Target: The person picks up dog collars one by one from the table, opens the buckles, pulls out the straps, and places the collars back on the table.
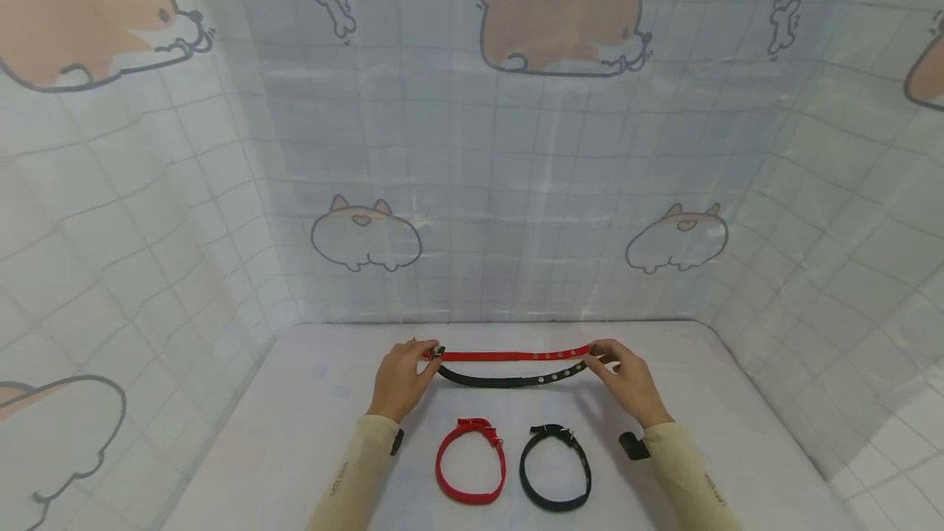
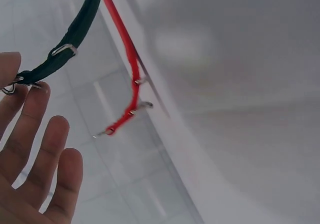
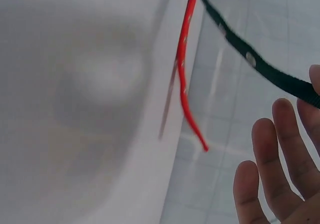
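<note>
A dark green, nearly black collar (image 1: 494, 383) is stretched between the two hands and sags slightly in the middle. The left hand (image 1: 398, 379) pinches its buckle end between thumb and fingers; metal fittings show there in the left wrist view. At the far end, the right hand (image 1: 630, 383) pinches the strap beside its row of metal eyelets (image 3: 250, 59). Just behind lies an unbuckled red collar (image 1: 483, 356), laid out straight along the white table, its buckle end left and holed end right. Both hands' remaining fingers are spread loosely.
Nearer the wearer, a buckled red collar (image 1: 472, 501) and a buckled dark collar (image 1: 556, 505) lie as rings side by side on the white table (image 1: 280, 433). A curtain with cartoon dogs (image 1: 509, 146) surrounds the table at back and sides.
</note>
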`<state>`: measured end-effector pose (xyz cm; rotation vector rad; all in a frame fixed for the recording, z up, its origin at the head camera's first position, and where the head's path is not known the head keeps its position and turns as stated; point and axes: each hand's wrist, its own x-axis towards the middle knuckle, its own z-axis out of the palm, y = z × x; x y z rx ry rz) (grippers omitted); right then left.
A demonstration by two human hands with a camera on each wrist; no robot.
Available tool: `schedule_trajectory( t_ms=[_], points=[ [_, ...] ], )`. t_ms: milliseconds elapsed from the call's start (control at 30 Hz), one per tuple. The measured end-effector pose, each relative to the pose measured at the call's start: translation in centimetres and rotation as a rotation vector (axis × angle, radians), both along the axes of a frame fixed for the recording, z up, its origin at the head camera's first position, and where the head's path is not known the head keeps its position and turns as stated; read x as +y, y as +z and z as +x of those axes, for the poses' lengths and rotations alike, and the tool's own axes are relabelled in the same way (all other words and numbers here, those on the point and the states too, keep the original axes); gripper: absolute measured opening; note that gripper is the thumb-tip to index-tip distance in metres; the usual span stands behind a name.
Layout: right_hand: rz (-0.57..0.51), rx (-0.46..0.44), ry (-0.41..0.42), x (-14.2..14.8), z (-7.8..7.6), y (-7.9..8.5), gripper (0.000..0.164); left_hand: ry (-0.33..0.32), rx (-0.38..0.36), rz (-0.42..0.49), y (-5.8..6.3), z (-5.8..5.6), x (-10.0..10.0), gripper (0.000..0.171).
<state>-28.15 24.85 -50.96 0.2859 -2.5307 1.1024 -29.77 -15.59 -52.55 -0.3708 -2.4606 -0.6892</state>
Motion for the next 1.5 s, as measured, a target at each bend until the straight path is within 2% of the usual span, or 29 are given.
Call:
schedule_trajectory(
  t_ms=[233,333,500,633,733,867,967,1067,1167,1267,1367,1433,1500],
  points=[
    [0.106,-0.069,-0.025,1.3,0.0,-0.3,0.026,0.064,-0.019,-0.045,-0.7,0.0,-1.2,0.027],
    [0.15,-0.139,-0.039,1.6,0.0,-0.4,0.024,0.108,-0.046,-0.078,-1.2,-0.1,-1.6,0.025],
    [0.248,-0.272,-0.125,2.1,-0.2,-1.2,0.024,0.17,-0.119,-0.134,-2.1,-0.1,-2.1,0.023],
    [0.367,-0.295,-0.184,2.4,-0.4,-2.2,0.024,0.198,-0.152,-0.178,-2.3,0.1,-2.3,0.025],
    [0.405,-0.307,-0.203,2.4,-0.4,-2.6,0.024,0.199,-0.163,-0.189,-2.3,0.2,-2.3,0.026],
    [0.375,-0.324,-0.215,2.3,-0.3,-2.7,0.032,0.197,-0.172,-0.186,-2.2,0.3,-2.3,0.027],
    [0.343,-0.297,-0.216,2.2,-0.2,-2.5,0.038,0.21,-0.163,-0.184,-2.0,0.3,-2.4,0.029],
    [0.294,-0.249,-0.206,2.1,-0.1,-2.2,0.04,0.233,-0.125,-0.18,-1.7,0.2,-2.4,0.03],
    [0.239,-0.224,-0.192,2.0,0.1,-1.9,0.038,0.25,-0.042,-0.176,-1.1,0.4,-2.4,0.03],
    [0.192,-0.22,-0.182,1.7,0.5,-1.6,0.038,0.229,0.057,-0.172,-0.3,0.8,-2.1,0.029],
    [0.153,-0.197,-0.16,1.4,0.7,-1.4,0.038,0.149,0.106,-0.17,0.5,1.4,-1.4,0.029],
    [0.137,-0.173,-0.139,1.2,0.9,-1.3,0.037,0.068,0.062,-0.167,0.9,2.0,-0.8,0.03],
    [0.124,-0.156,-0.119,1.0,0.9,-1.2,0.037,-0.018,-0.029,-0.192,1.1,2.6,-0.1,0.033]
  ],
)
